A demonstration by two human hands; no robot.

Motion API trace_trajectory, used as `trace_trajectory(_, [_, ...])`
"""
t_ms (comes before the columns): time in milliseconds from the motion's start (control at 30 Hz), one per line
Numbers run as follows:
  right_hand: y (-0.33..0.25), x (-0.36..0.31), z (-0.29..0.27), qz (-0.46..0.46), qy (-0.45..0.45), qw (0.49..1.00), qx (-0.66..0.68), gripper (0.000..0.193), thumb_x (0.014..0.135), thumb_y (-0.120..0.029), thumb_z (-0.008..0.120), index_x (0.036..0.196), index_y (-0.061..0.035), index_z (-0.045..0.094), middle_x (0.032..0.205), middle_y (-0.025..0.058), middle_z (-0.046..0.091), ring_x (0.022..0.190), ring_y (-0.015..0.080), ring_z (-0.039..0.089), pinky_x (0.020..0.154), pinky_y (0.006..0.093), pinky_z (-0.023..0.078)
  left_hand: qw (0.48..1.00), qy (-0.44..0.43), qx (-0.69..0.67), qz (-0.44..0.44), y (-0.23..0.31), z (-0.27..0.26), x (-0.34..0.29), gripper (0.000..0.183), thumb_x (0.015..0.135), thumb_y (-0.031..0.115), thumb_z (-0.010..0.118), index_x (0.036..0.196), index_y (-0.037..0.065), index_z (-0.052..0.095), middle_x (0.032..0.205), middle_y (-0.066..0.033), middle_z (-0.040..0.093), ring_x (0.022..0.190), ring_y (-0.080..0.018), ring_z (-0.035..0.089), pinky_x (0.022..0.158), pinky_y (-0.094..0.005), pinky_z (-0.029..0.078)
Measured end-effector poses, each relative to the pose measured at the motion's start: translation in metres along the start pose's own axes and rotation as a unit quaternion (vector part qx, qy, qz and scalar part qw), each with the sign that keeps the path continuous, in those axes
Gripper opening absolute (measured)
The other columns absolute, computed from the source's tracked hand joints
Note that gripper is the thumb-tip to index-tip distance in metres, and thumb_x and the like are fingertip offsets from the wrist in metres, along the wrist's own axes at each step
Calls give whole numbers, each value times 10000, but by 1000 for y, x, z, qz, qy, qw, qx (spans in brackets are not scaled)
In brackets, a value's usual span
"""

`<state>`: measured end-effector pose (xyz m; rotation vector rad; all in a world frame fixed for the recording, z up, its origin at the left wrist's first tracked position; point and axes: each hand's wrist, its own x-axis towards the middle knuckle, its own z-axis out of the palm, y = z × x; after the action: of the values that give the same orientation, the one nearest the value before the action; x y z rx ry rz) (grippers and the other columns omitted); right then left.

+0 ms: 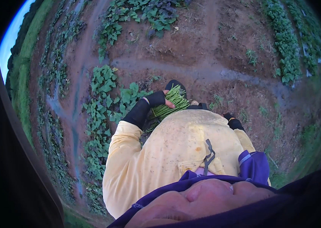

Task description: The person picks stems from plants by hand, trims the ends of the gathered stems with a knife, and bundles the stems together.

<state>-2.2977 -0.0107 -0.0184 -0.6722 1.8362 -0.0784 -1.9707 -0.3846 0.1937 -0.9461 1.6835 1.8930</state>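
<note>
Bundle of thin green cut stems (pixel 169 104) held in a field
Left hand (pixel 159 98), in a black fingerless glove, wraps its fingers around the bundle; right hand (pixel 230 117) is mostly hidden behind the yellow shirt (pixel 175 152), its fingers not discernible; leafy green rows (pixel 103 102) line red-brown soil (pixel 206 49).

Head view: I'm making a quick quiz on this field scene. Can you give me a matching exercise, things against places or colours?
Things:
1. left hand
2. bundle of green stems
3. right hand
4. leafy plant row

Descriptions:
A. low beside the shirt, nothing seen in it
B. long, thin, cut ends up
C. black glove, gripping the stems
D. on red soil at the person's left

Pairs: 1-C, 2-B, 3-A, 4-D
</note>
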Motion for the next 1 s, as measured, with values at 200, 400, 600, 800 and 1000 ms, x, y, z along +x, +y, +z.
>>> trace_trajectory(200, [40,33,-5,-9,-39,999,-36,263,795,-204,620,1002,-49,669,949,80,680,832,182,636,746,330,496,994,71,-82,19,0,-15,-9,786,642,136,847,1310,-7,458,1159,-73,627,1042,-157,583,936,-295,433])
trace_trajectory(400, [-37,52,-68,-128,-125,957,227,310,762,-149,650,1055,-48,651,938,56,670,816,173,634,737,303,494,991,120,-55,13,22,-47,-1,768,627,185,851,1282,-2,499,1130,-86,646,1016,-161,603,910,-292,447])
trace_trajectory(600, [-333,-6,-178,-185,-160,916,319,384,744,-162,664,1102,-44,596,896,-7,585,770,106,553,704,232,456,988,142,51,-18,79,-103,-5,800,601,320,851,1253,-10,525,1093,-146,655,1006,-227,615,915,-306,448])
trace_trajectory(800, [-468,-24,-211,-402,-44,914,44,440,761,-202,641,1174,-64,579,815,94,633,779,213,629,688,331,472,990,113,-62,60,82,-156,51,731,605,257,855,1218,-1,549,1073,-109,664,976,-192,620,888,-309,465])
trace_trajectory(1000, [-378,157,-269,-299,102,933,-170,390,752,-211,617,1125,-96,610,772,149,629,704,277,619,642,387,464,987,120,-88,52,127,-205,116,681,634,184,844,1221,12,545,1064,-84,667,956,-174,625,884,-313,471])
